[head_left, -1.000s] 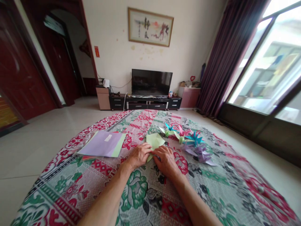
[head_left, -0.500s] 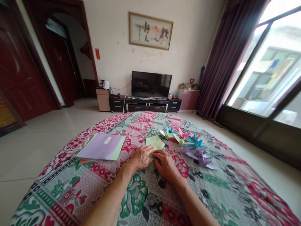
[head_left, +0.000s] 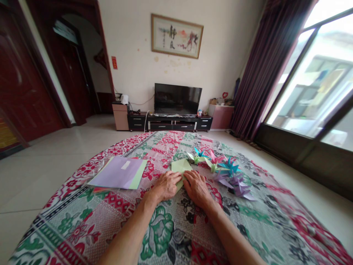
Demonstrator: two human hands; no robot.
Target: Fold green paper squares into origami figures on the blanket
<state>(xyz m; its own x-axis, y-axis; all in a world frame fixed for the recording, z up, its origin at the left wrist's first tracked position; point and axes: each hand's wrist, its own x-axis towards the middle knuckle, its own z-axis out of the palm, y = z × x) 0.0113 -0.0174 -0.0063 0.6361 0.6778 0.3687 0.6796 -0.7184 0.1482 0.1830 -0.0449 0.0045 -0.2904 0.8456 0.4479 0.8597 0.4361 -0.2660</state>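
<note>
One broad, cloth-covered table takes up the foreground from where I'm standing, patterned in red and green all over, and past its far edge there's the dark television. Over on the table's left we've got a stack of coloured sheets, purple on top, green showing along its right side, well apart from the action. Across on the right, a huddle of folded paper figures, blue, pink, green and purple, points going every which way, a green one sitting closest to the middle. And now the hands, right at the centre: left hand and right hand, both palm down, fingers bent and close together, the two sets of fingertips almost meeting. Between and beneath those fingers, the pale green paper, seemingly flat on the table! It lies dead ahead, its broad end out beyond the fingertips, its long axis running roughly away from the person, narrowing to a tip that peeks out between the two hands. Which hand is nearer? Neither, I'd call it: both touch it, the left from its left side, the right from its right. Pinching or merely pressing? The undersides of those fingers are hidden, so from here I can't tell
</note>
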